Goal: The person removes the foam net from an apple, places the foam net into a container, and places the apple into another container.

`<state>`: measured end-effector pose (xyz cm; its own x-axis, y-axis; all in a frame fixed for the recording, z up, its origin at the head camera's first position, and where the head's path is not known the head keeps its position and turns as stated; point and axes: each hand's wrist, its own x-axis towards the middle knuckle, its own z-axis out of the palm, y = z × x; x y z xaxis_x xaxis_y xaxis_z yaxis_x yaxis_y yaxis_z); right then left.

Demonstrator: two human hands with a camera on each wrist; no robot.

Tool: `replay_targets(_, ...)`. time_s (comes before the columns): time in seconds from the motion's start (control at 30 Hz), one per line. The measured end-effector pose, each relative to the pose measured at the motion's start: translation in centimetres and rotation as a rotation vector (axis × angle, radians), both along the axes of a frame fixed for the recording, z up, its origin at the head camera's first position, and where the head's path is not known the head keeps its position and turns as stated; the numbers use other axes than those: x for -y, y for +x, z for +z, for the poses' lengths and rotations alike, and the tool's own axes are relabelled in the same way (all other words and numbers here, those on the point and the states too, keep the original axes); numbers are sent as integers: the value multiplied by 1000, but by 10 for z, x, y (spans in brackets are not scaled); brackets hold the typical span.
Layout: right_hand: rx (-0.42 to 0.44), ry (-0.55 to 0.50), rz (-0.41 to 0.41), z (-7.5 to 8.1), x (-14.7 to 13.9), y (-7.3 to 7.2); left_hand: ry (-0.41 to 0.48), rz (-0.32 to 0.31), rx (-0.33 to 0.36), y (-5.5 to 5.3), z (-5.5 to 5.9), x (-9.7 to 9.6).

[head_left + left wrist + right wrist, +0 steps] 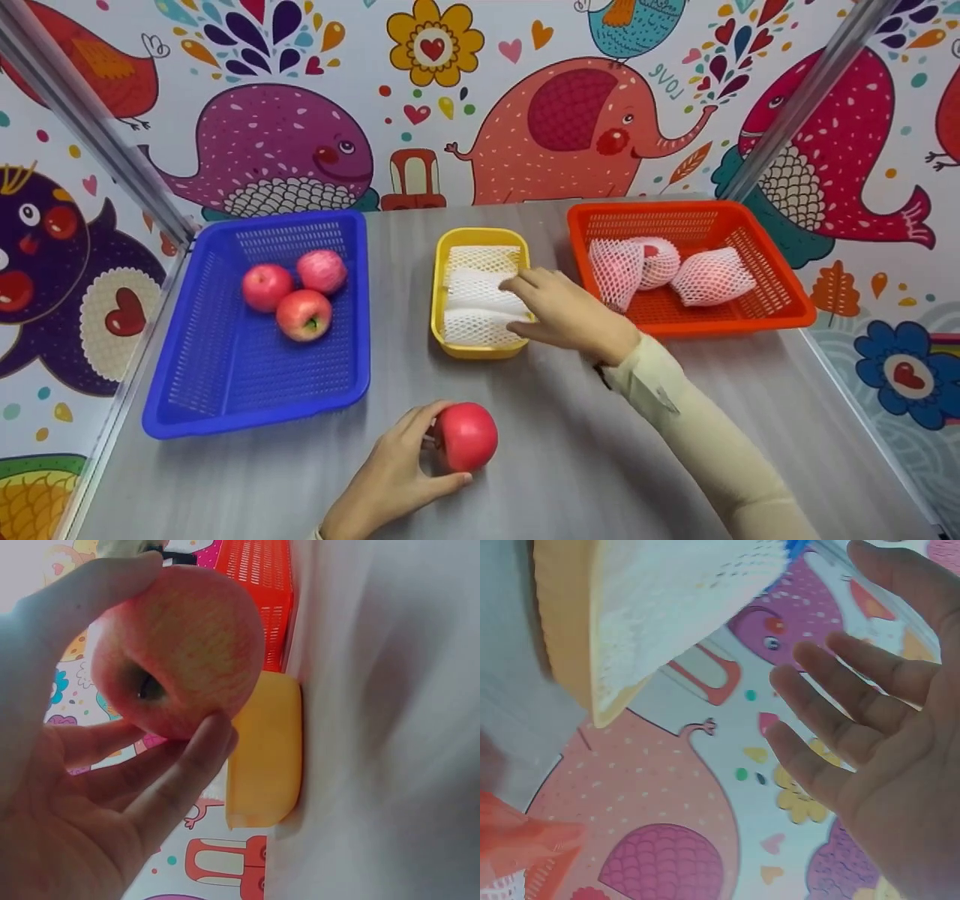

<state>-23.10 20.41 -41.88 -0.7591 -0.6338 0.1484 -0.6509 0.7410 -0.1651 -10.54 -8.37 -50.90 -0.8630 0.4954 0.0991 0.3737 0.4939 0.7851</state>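
A red apple is gripped between the thumb and fingers of my left hand, near the front of the table. In the left wrist view the apple shows its stem hollow toward the palm. My right hand hovers at the right rim of the small yellow basket, fingers spread and holding nothing. White foam net sleeves lie stacked in that basket. The right wrist view shows the right hand apart from the sleeves.
A blue basket on the left holds three apples. On the right, a red basket holds three apples in foam nets. Metal posts and patterned panels bound the grey table.
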Motion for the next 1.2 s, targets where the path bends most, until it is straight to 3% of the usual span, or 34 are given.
replay_targets(0.27, -130, -116, 48, -17, -20, 58, 3, 6, -7, 0, 1, 0)
replay_targets(0.47, -179, -184, 48, -33, -26, 91, 11, -2, 11, -2, 2, -1)
replay_targets(0.63, -187, -221, 36, -42, -29, 106, 36, -8, 6, -3, 1, -2)
replay_targets(0.83, -176, -248, 26, -49, -33, 113, 67, 14, -21, -5, 6, 4)
replay_targets(0.93, -162, -253, 17, -53, -36, 113, 64, 57, -108, -11, 14, 13)
replay_targets(1.13, -151, -244, 12, -59, -39, 112, 44, 154, -432, -32, 41, 47)
replay_targets(1.2, -155, -239, 10, -61, -40, 112, -3, 193, -481, -40, 52, 63)
